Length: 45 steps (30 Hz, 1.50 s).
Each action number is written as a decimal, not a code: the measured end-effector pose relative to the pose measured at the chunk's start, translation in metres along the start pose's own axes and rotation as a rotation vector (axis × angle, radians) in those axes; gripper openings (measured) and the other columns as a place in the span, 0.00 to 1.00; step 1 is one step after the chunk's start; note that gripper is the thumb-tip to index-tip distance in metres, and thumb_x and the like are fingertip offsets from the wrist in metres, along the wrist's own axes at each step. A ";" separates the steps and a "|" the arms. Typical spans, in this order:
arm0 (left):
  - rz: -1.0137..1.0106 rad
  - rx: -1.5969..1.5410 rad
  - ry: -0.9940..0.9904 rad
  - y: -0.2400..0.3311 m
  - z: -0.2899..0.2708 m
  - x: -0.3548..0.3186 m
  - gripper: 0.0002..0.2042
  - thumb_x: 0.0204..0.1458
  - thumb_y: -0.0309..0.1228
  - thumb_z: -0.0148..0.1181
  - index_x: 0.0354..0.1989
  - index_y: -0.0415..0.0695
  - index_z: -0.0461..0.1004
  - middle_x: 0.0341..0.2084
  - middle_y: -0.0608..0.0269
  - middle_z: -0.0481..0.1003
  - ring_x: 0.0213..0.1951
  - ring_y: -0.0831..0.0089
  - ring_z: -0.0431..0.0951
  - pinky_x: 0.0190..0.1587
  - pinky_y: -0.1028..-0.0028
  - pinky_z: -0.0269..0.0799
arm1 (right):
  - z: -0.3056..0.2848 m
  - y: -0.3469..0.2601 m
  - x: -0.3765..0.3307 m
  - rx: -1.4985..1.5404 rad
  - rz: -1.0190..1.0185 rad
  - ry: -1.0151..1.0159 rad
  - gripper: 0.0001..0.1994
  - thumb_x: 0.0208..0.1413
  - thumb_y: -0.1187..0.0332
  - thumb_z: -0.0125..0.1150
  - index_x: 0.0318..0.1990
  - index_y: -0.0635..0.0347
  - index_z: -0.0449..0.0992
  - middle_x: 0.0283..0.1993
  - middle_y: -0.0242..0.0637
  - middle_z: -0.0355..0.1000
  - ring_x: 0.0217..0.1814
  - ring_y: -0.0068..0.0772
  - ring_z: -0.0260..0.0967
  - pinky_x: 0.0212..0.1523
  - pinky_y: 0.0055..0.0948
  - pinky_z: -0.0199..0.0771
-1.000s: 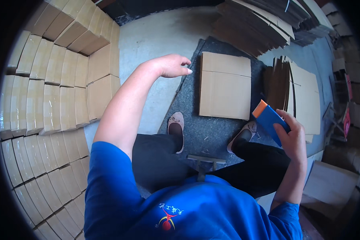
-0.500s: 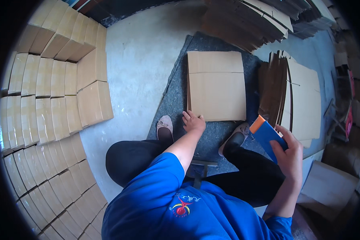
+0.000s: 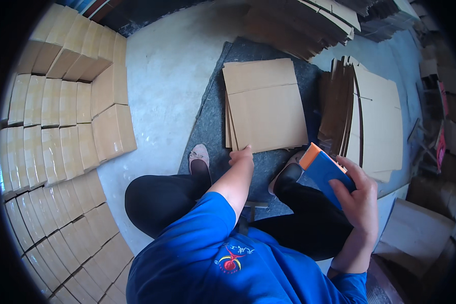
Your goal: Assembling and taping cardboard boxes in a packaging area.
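A flat brown cardboard sheet, creased across its upper part, lies slightly turned on top of other sheets in front of me. My left hand is closed on its near left corner, with the thumb on top and the other fingers mostly hidden. Edges of the lower sheets show along the left side. My right hand holds a flat blue block with an orange end, thumb on its face and fingers around the far edge. This block is raised over my right knee, apart from the cardboard.
The sheets rest on a dark grey mat between my feet. Stacked, taped cartons form a wall on the left. To the right stands a bundle of flattened cardboard, with another cardboard pile behind.
The top cardboard sheet has turned and shifted left, uncovering edges of sheets below. My left fingers have closed on its corner. My right hand has moved slightly left with the blue block.
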<state>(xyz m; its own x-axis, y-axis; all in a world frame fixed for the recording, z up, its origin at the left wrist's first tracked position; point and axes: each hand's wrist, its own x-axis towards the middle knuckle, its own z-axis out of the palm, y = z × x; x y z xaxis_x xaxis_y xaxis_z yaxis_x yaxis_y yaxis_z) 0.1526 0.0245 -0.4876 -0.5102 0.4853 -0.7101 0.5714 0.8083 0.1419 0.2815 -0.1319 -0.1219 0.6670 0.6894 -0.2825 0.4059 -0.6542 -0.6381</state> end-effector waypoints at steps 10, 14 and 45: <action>0.219 -0.466 -0.906 -0.003 -0.056 0.022 0.18 0.46 0.30 0.65 0.46 0.47 0.68 0.32 0.64 0.71 0.23 0.74 0.68 0.25 0.69 0.71 | 0.005 0.006 -0.003 -0.012 -0.048 0.025 0.12 0.53 0.73 0.63 0.46 0.57 0.79 0.33 0.43 0.73 0.33 0.38 0.74 0.36 0.32 0.74; 0.813 -0.273 -0.899 0.046 -0.117 -0.053 0.14 0.48 0.27 0.56 0.44 0.42 0.67 0.38 0.61 0.73 0.33 0.71 0.74 0.29 0.71 0.72 | 0.010 0.015 -0.001 -0.169 -0.149 0.105 0.07 0.53 0.71 0.61 0.39 0.56 0.81 0.32 0.43 0.73 0.33 0.44 0.74 0.36 0.36 0.74; 0.804 -0.078 -1.116 -0.015 -0.175 -0.123 0.20 0.60 0.47 0.54 0.53 0.46 0.71 0.37 0.65 0.74 0.35 0.70 0.74 0.35 0.68 0.71 | 0.096 0.049 0.089 -0.087 -0.007 -0.333 0.24 0.49 0.46 0.66 0.40 0.61 0.83 0.37 0.47 0.79 0.43 0.41 0.77 0.48 0.33 0.74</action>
<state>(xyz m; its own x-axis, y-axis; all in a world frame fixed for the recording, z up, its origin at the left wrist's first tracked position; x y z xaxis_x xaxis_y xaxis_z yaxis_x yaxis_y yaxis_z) 0.0943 0.0108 -0.2814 0.7433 0.3311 -0.5813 0.4048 0.4692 0.7848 0.3005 -0.0726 -0.2473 0.4292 0.7482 -0.5059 0.4712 -0.6633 -0.5814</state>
